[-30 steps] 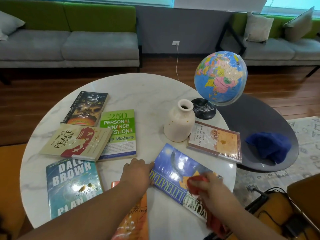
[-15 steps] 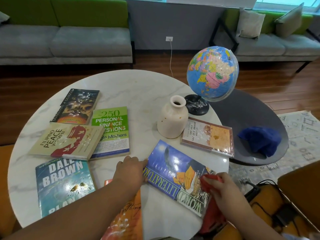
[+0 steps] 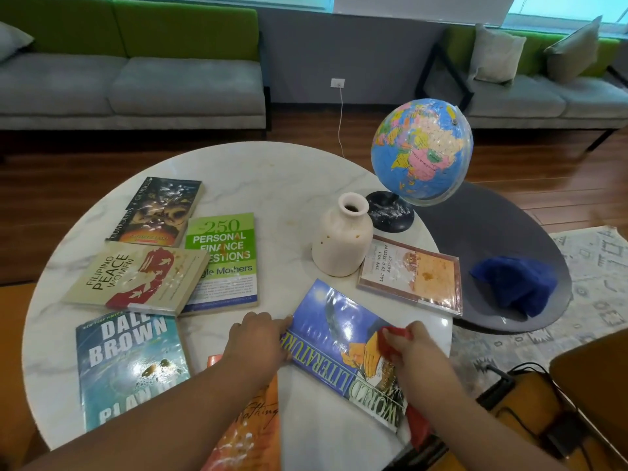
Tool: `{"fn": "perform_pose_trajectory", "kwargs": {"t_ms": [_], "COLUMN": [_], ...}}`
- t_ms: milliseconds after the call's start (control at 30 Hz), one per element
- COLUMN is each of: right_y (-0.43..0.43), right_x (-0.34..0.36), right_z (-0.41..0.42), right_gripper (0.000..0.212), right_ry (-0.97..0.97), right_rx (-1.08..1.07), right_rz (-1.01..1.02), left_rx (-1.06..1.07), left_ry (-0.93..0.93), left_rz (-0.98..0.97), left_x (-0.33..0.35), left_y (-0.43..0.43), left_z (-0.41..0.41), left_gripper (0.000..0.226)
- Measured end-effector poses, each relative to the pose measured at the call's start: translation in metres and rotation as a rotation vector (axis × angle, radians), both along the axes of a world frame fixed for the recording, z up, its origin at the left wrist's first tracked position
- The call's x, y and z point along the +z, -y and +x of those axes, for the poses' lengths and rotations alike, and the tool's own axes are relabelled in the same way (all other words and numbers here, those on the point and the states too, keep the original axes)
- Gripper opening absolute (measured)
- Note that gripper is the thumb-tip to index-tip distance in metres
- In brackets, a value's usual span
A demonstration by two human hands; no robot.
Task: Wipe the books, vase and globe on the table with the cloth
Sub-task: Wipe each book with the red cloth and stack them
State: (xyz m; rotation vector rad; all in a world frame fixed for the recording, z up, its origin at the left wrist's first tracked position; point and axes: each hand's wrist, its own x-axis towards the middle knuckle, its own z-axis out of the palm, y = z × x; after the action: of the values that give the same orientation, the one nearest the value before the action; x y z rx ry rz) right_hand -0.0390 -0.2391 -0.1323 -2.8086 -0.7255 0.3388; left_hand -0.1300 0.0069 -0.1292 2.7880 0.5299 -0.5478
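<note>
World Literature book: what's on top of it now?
The right hand holds a red cloth on the book cover; the left hand touches its edge. Cover beneath cloth and hand is hidden.

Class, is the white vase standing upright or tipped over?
Upright. The vase sits on its base on the table, its open mouth pointing up.

Seven books (image 3: 343, 348), one vase (image 3: 341, 241), one globe (image 3: 419, 151) — one red cloth (image 3: 393, 338), one blue cloth (image 3: 516, 283)

Blue World Literature book (image 3: 331, 329) under red cloth (image 3: 393, 338); cream vase (image 3: 341, 243) upright near globe (image 3: 419, 151)
</note>
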Motion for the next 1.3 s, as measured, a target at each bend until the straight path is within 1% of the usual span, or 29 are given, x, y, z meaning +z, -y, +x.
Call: {"fn": "perform_pose_trajectory", "kwargs": {"t_ms": [33,100,133,200,233,267,300,333,367,433,467,533,567,633,700,733,767,800,833,900,933,1000,1033,1100,1133,1167,1200,1233,1300], "right_y": [-0.01,-0.024,-0.029,-0.037,-0.043,-0.049,-0.054,-0.055,-0.059,-0.068,-0.072,-0.076,-0.078,-0.085,-0.094,-0.101,-0.106,-0.11,-0.111,-0.117,-0.118,-0.116,-0.117,-0.118,-0.119,-0.121,-0.12,-0.119,-0.111], "right_x": [-0.001,-0.009,-0.013,-0.019,-0.021,-0.021,-0.018,-0.018,-0.018,-0.012,-0.016,-0.018,-0.018,-0.026,-0.035,-0.036,-0.037,-0.035,-0.035,-0.038,-0.04,-0.041,-0.04,-0.03,-0.024,-0.024,-0.02,-0.017,-0.011], "right_z": [-0.012,-0.036,-0.042,-0.031,-0.019,-0.005,0.011,0.023,0.028,0.019,0.007,-0.022,-0.035,-0.032,-0.012,0.002,0.015,0.025,0.032,0.029,0.019,-0.003,-0.01,-0.005,0.004,0.016,0.03,0.04,0.058], "right_gripper": [0.028,0.035,0.039,0.031,0.036,0.043,0.043,0.033,0.021,0.004,0.005,0.022,0.03,0.04,0.036,0.03,0.02,0.014,0.013,0.016,0.018,0.027,0.034,0.047,0.048,0.037,0.022,0.019,0.029], "right_ry": [-0.045,-0.1,-0.052,-0.06,-0.049,0.036,0.121,0.153,0.153,0.06,0.029,-0.062,-0.065,-0.013,0.016,-0.019,0.017,0.072,0.084,0.053,0.014,-0.025,-0.023,-0.017,-0.043,-0.063,-0.133,-0.193,-0.196], "right_rx": [0.032,0.278,0.415,0.532,0.53,0.587,0.563,0.491,0.377,0.319,0.344,0.497,0.615,0.729,0.72,0.634,0.57,0.433,0.422,0.356,0.374,0.56,0.616,0.643,0.639,0.585,0.465,0.374,0.296], "right_rz": [0.034,0.006,0.021,0.062,0.102,0.101,0.069,0.078,0.081,0.078,0.095,0.156,0.12,0.05,0.109,0.162,0.177,0.188,0.153,0.138,0.147,0.117,0.151,0.175,0.174,0.191,0.179,0.196,0.212], "left_rx": [0.01,0.037,0.053,0.104,0.135,0.166,0.187,0.204,0.221,0.269,0.287,0.326,0.342,0.376,0.395,0.406,0.411,0.421,0.427,0.45,0.466,0.488,0.495,0.507,0.507,0.505,0.505,0.509,0.525], "left_ry": [0.007,0.027,0.039,0.064,0.077,0.09,0.103,0.112,0.121,0.133,0.136,0.144,0.15,0.153,0.132,0.115,0.102,0.096,0.098,0.105,0.101,0.077,0.06,0.039,0.033,0.027,0.02,0.018,0.014], "left_rz": [-0.012,-0.034,-0.049,-0.103,-0.142,-0.176,-0.192,-0.194,-0.191,-0.202,-0.209,-0.223,-0.226,-0.219,-0.208,-0.209,-0.211,-0.208,-0.197,-0.18,-0.178,-0.163,-0.147,-0.12,-0.111,-0.105,-0.099,-0.095,-0.095], "left_x": [-0.001,-0.003,-0.004,-0.008,-0.009,-0.009,-0.009,-0.01,-0.01,-0.011,-0.011,-0.013,-0.013,-0.013,-0.013,-0.013,-0.012,-0.011,-0.011,-0.011,-0.011,-0.009,-0.009,-0.008,-0.009,-0.009,-0.01,-0.01,-0.01], "left_y": [0.0,-0.001,-0.002,-0.004,-0.005,-0.007,-0.007,-0.007,-0.007,-0.006,-0.006,-0.005,-0.005,-0.004,-0.004,-0.005,-0.004,-0.003,-0.003,-0.001,0.0,0.001,0.0,-0.001,-0.001,-0.001,-0.001,-0.002,-0.001], "left_z": [0.0,-0.001,-0.001,-0.001,0.0,-0.001,0.0,0.0,0.0,-0.001,-0.001,-0.002,-0.002,-0.002,-0.001,0.0,0.0,0.001,0.001,0.001,0.001,0.002,0.003,0.004,0.004,0.004,0.004,0.004,0.005], "left_gripper": [0.063,0.06,0.058,0.055,0.053,0.051,0.047,0.04,0.034,0.027,0.025,0.021,0.02,0.018,0.017,0.017,0.018,0.018,0.018,0.018,0.018,0.019,0.02,0.019,0.018,0.016,0.016,0.015,0.013]}}
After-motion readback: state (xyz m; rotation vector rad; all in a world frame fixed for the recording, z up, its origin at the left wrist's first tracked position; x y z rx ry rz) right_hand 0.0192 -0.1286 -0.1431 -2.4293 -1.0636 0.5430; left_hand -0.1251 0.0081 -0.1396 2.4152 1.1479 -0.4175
